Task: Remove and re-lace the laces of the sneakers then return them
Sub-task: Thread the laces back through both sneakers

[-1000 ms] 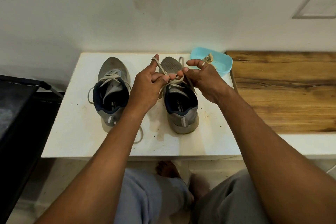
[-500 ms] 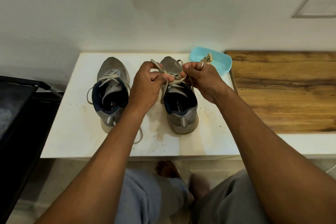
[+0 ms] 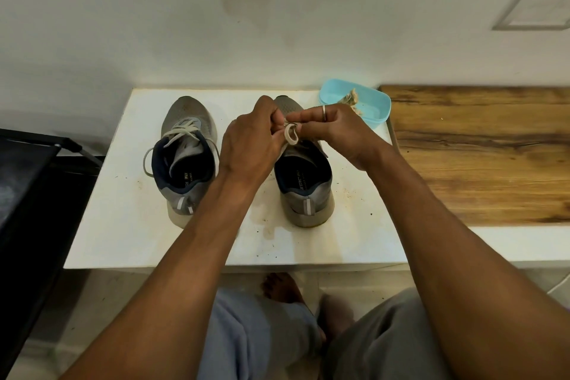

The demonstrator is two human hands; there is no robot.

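Our two forearms reach forward from the bottom of the view and meet above the right sneaker (image 3: pixel 305 191). We see the left hand (image 3: pixel 246 139) from its back, knuckles up, wrist bent slightly inward. Its fingers (image 3: pixel 265 108) are curled in tight and pinch the lace (image 3: pixel 291 134) over the shoe's tongue. The right hand (image 3: pixel 333 129) faces it, the two touching at the fingertips. Its thumb and fingers (image 3: pixel 305 116) are closed on the same lace, and a small pale loop shows between the hands. A ring (image 3: pixel 324 113) sits on one right finger.

The right sneaker stands upright on the table (image 3: pixel 123 225), heel toward us, its front half hidden under the hands. The left sneaker (image 3: pixel 185 163) stands just beside it, apart from it and also heel toward us. The left lace (image 3: pixel 185 129) crosses its tongue, and a loose loop hangs down its outer side.

The table is white and speckled with dirt. A blue tub (image 3: pixel 370 105) sits at its far right corner, near the right hand, with something pale in it that we cannot make out. A wooden top (image 3: pixel 478 157) adjoins the table on the right, and a black rack (image 3: pixel 27 194) stands on the left. Behind is a stained white wall (image 3: pixel 277 25) with a switch plate (image 3: pixel 533 6). Below the table edge we see knees and bare feet (image 3: pixel 280 287) on the floor.
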